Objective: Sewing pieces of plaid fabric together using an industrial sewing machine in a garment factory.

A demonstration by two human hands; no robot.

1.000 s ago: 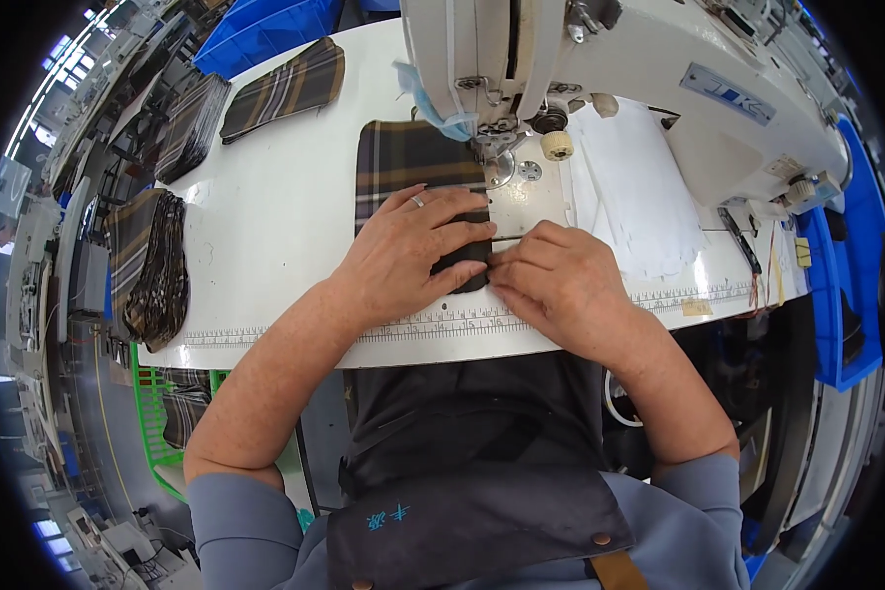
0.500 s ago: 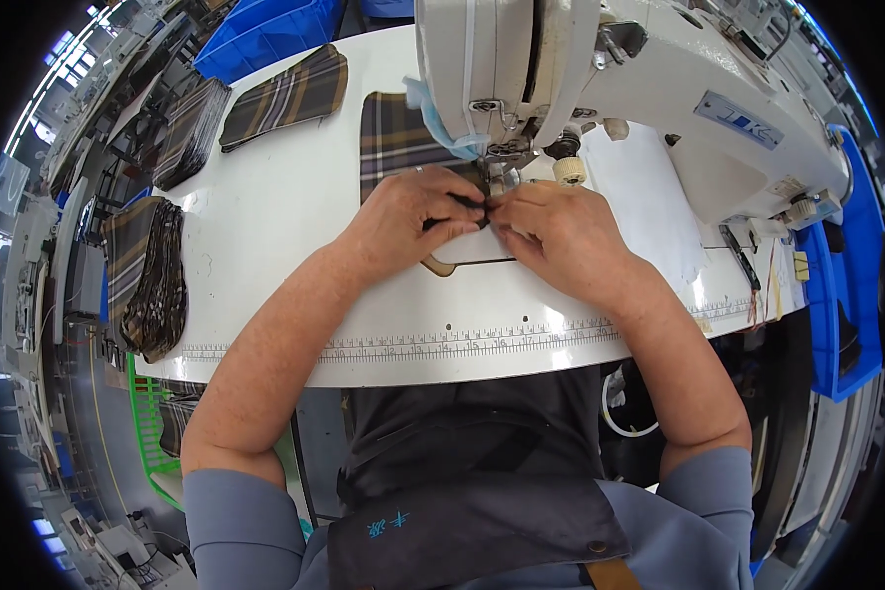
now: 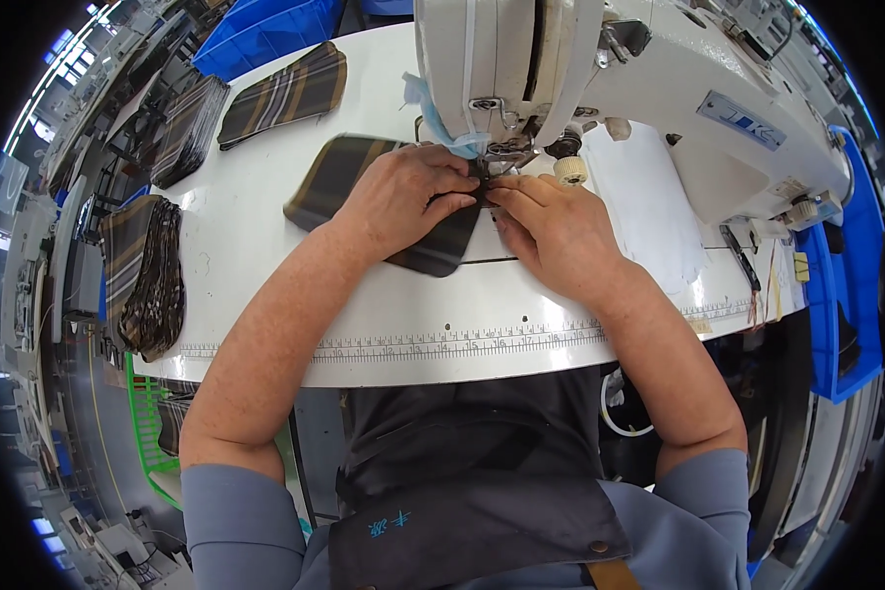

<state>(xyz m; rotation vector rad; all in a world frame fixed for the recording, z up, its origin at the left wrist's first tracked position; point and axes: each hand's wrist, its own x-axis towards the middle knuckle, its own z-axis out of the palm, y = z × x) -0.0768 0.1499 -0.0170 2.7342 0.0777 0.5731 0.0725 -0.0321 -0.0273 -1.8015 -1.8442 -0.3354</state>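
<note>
A dark plaid fabric piece (image 3: pixel 329 175) with rounded corners lies on the white sewing table, slightly blurred. My left hand (image 3: pixel 413 197) rests over it, thumb and fingers pinching its edge close to the needle area of the sewing machine (image 3: pixel 509 59). From the other side my right hand (image 3: pixel 551 221) pinches the same edge with thumb and forefinger. Both sets of fingertips nearly meet just below the presser foot. My left palm and wrist cover part of the fabric, and the fingertips hide the exact spot being gripped.
Stacks of plaid pieces (image 3: pixel 147 280) (image 3: pixel 189 133) (image 3: pixel 285 96) lie along the left of the table. A blue bin (image 3: pixel 265 39) stands at the back left, another blue tray (image 3: pixel 846 324) at the right. Thread snips (image 3: pixel 740 258) lie near the right edge. A ruler strip (image 3: pixel 442 339) runs along the front.
The fabric piece has turned under the machine, its far end swinging left and toward me. Both hands stay near the needle, still pinching the edge.
</note>
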